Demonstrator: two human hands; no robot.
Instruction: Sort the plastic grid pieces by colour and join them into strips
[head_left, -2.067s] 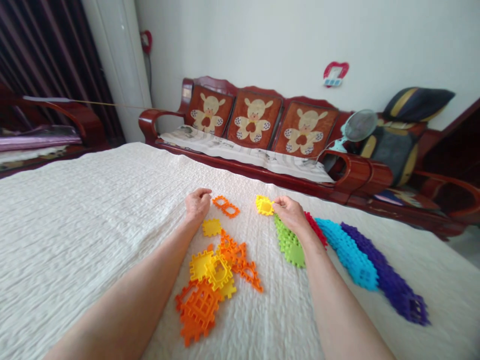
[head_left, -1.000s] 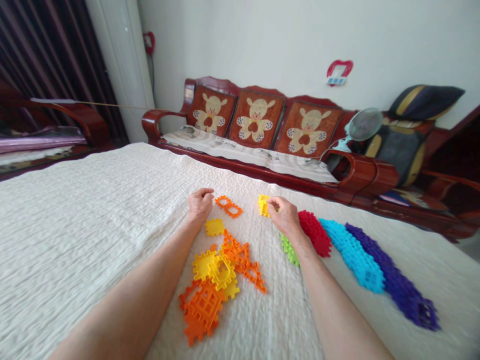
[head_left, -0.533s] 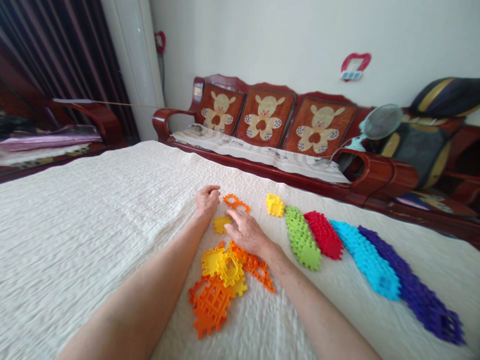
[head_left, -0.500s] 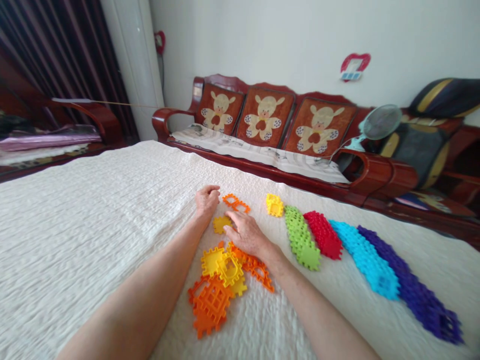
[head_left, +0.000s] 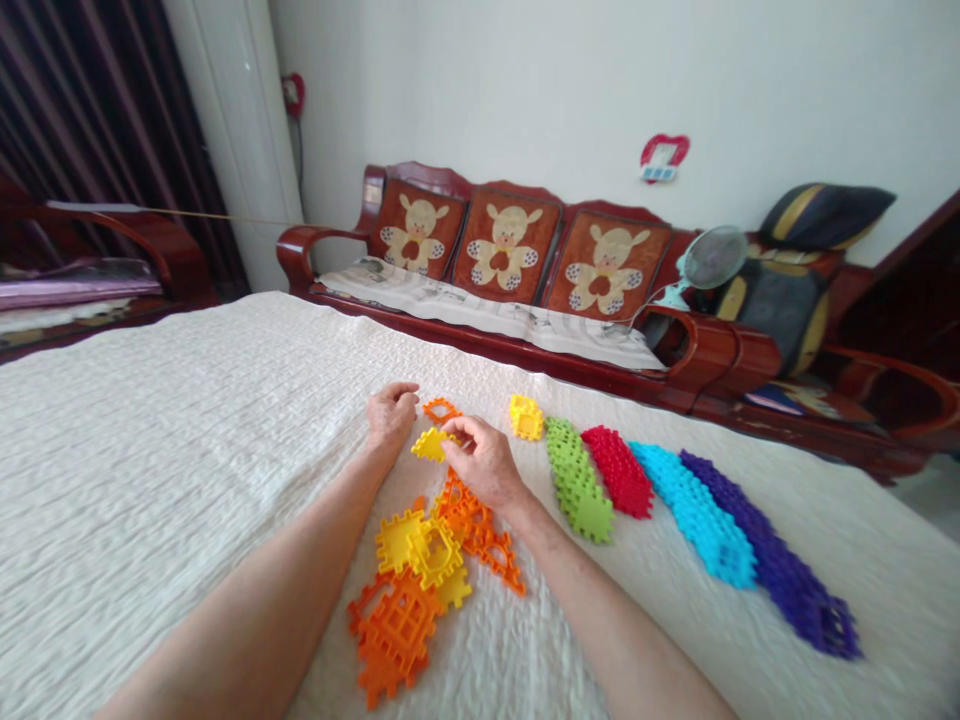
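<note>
My right hand (head_left: pixel 486 460) pinches a flat yellow interlocking tile (head_left: pixel 429 445) by its right edge, between thumb and fingers. The tile looks tilted up off the bedspread. To its left, my left hand (head_left: pixel 391 412) rests on the cloth, fingers loosely stretched to the right and holding nothing I can see. Just beyond the yellow tile lies an orange tile (head_left: pixel 441 409), partly hidden by my right hand. Nearer to me, between my forearms, is a loose pile of yellow tiles (head_left: pixel 399 540) and orange tiles (head_left: pixel 397 630); more orange tiles (head_left: pixel 480 525) lie under my right wrist.
Right of my hands sit a small yellow stack (head_left: pixel 527 417) and overlapping rows of green (head_left: pixel 579 480), red (head_left: pixel 618 472), light blue (head_left: pixel 697 515) and purple tiles (head_left: pixel 772 555). Past the white bedspread (head_left: pixel 187 450) stands a wooden sofa (head_left: pixel 465 310) with bear cushions and a fan (head_left: pixel 712 262).
My right hand has taken hold of the yellow tile and tipped it up from the cloth. The left hand has hardly moved. The whole view has shifted a little to the right.
</note>
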